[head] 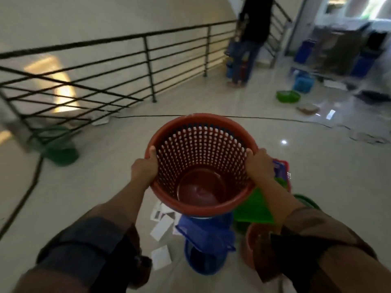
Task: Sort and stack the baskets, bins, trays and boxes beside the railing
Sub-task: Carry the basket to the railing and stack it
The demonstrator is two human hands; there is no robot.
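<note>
Gleaming tiled floor (317, 166) beside railing (148, 60)

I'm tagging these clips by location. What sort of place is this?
Probably an upstairs landing or hallway inside a building: a black metal railing edges a stairwell, the tiled floor is glossy, and plastic baskets lie scattered, one red basket held up.

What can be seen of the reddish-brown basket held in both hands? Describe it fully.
The reddish-brown basket is round, looks like plastic, and tapers to a solid, glossy bottom. Its wall is pierced with rows of small holes under a smooth rolled rim. It is empty and held in the air, its mouth tilted toward the camera. The left hand and right hand grip opposite sides of the rim, thumbs on top. A blue bin sits below it.
</note>
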